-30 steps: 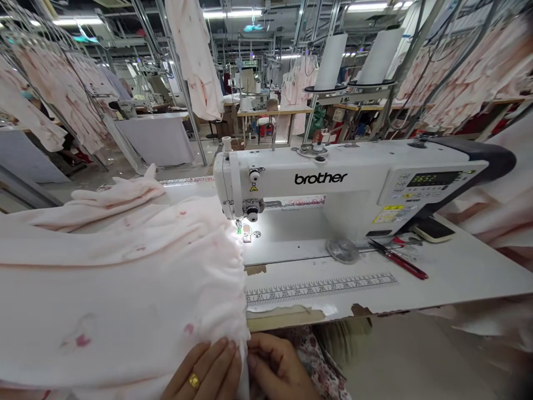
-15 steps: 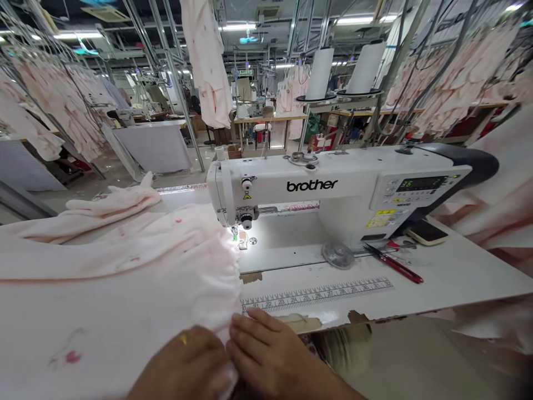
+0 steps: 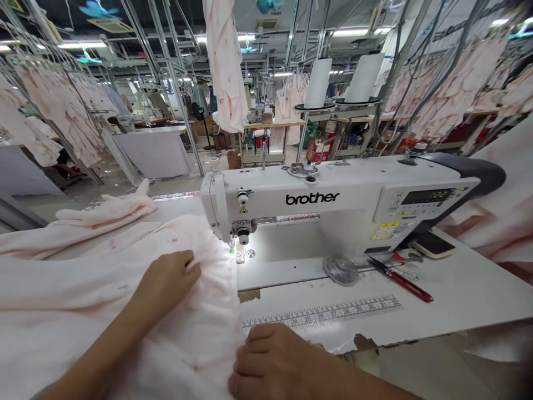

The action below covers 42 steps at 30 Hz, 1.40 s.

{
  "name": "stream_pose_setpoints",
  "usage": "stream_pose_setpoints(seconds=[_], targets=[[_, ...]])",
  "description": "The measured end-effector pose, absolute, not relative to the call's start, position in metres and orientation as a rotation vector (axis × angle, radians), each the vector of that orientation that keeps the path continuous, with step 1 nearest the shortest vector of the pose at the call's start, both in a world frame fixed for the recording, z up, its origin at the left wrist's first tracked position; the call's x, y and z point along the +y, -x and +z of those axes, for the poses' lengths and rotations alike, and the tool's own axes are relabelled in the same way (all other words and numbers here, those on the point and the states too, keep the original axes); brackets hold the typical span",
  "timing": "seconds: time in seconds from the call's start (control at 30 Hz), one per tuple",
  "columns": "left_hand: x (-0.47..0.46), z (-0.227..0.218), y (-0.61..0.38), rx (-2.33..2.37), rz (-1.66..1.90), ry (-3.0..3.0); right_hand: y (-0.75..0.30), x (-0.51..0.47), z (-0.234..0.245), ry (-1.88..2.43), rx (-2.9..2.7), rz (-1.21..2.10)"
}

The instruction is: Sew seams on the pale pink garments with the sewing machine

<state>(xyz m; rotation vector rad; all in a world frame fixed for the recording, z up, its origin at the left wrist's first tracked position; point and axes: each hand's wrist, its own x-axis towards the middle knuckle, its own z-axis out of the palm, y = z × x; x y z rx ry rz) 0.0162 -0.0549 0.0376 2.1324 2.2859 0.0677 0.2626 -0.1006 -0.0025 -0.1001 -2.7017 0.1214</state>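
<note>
Pale pink printed fabric [image 3: 208, 328] covers the left of the sewing table, its right edge running up to the needle area of a white Brother sewing machine [image 3: 266, 194]. My left hand [image 3: 169, 286] lies on top of the cloth, left of the needle, its fingers curled closed on a bit of it. Nearer to me, my right hand [image 3: 277, 361] is closed around the fabric's right edge at the table front. The presser foot [image 3: 232, 247] stands at the cloth's far corner; whether it presses on the fabric I cannot tell.
Red-handled thread snips [image 3: 406, 283], a clear round dish [image 3: 341, 269] and a phone [image 3: 433, 244] lie right on the table. A printed ruler [image 3: 325, 314] runs along the front. Two thread cones [image 3: 318, 83] stand behind the machine; pink garments [image 3: 227, 72] hang around.
My left hand has moved forward from beside the right hand onto the fabric near the needle. The right hand has shifted slightly lower. The cloth edge now lies straighter.
</note>
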Motion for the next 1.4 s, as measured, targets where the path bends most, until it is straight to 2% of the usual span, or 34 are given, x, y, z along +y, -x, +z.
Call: stream_pose_setpoints(seconds=[0.13,0.23,0.33,0.4,0.47,0.67,0.9,1.23,1.3,1.4], targets=[[-0.070,0.028,-0.011,2.276,-0.054,-2.212,-0.257,-0.079,0.013,-0.028,-2.929,0.319],[-0.071,0.019,-0.012,2.183,0.139,-2.627,-0.246,-0.059,0.022,-0.170,-2.995,0.423],[-0.065,0.017,-0.017,1.740,0.399,-3.057,-0.241,-0.044,0.017,-0.227,-2.924,0.576],[-0.061,0.017,-0.021,1.459,0.363,-3.151,-0.243,-0.039,0.008,-0.220,-2.834,0.693],[-0.059,0.014,-0.022,1.370,0.255,-3.142,-0.248,-0.039,0.002,-0.190,-2.785,0.743],[-0.051,0.005,-0.020,1.374,0.166,-3.043,-0.254,-0.041,0.000,-0.155,-2.939,0.580],[-0.030,0.010,-0.023,1.463,0.192,-2.836,-0.250,-0.034,-0.018,-0.130,-2.782,0.464],[-0.007,0.007,-0.015,1.521,0.261,-2.924,-0.246,-0.026,-0.013,-0.119,-2.709,0.065],[-0.015,0.010,-0.019,1.649,0.214,-2.904,-0.246,-0.027,-0.013,-0.134,-2.671,0.016],[-0.038,0.012,-0.023,2.140,0.114,-2.682,-0.246,-0.030,-0.013,-0.173,-2.612,-0.115]])
